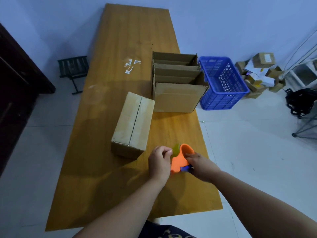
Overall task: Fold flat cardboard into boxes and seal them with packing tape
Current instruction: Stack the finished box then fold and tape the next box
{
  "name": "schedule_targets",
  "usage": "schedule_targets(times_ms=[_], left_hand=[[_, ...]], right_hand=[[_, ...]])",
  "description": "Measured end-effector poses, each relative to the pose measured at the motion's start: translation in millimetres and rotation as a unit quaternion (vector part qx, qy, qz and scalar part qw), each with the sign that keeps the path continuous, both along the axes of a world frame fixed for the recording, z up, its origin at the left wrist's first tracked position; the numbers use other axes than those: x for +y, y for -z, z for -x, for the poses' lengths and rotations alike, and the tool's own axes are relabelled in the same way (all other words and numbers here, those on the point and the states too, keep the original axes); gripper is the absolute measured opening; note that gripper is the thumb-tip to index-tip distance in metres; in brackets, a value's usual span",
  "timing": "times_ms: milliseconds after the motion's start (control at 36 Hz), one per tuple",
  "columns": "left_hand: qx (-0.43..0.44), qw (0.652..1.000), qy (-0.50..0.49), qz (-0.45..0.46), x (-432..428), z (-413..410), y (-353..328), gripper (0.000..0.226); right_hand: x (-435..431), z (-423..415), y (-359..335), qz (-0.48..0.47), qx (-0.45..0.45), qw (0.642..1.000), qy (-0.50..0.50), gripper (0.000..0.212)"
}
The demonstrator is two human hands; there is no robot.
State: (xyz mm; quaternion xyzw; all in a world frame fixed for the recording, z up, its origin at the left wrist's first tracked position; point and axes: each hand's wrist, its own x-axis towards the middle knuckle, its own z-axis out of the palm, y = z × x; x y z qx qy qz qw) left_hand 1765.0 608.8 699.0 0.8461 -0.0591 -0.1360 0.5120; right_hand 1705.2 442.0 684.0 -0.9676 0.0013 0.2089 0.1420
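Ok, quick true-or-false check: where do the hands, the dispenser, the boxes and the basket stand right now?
1. The left hand and right hand are both at the orange tape dispenser. True.
2. The nearest box has its top flaps open. False: they are folded shut and meet in a seam.
3. The blue basket stands on the table. False: it is off the table, past its right edge.
4. Farther back on the table stand open boxes. True.
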Motion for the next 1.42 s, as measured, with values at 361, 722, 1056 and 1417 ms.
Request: schedule_targets(times_ms=[361, 722, 1056, 1417], left_hand=[[0.082, 0.985, 0.053, 0.141, -2.4, -39.4, -55.2, 0.014], [0.026, 0.981, 0.043, 0.185, 13.8, -73.2, -98.5, 0.023], [0.077, 0.955, -0.064, 0.281, 37.5, -114.6, -126.4, 0.015], [-0.019, 0.965, -0.083, 0.25, 49.5, -111.9, -157.5, 0.017]], right_hand=[[0.9, 13.8, -25.5, -0.053, -0.11, 0.989, 0.084, 0.064], [31.3, -4.2, -53.2, -0.073, -0.279, 0.952, 0.106, 0.093], [48.2, -33.4, -103.1, -0.149, -0.419, 0.893, 0.072, 0.067], [52.0, -68.6, -101.3, -0.178, -0.396, 0.883, 0.181, 0.05]])
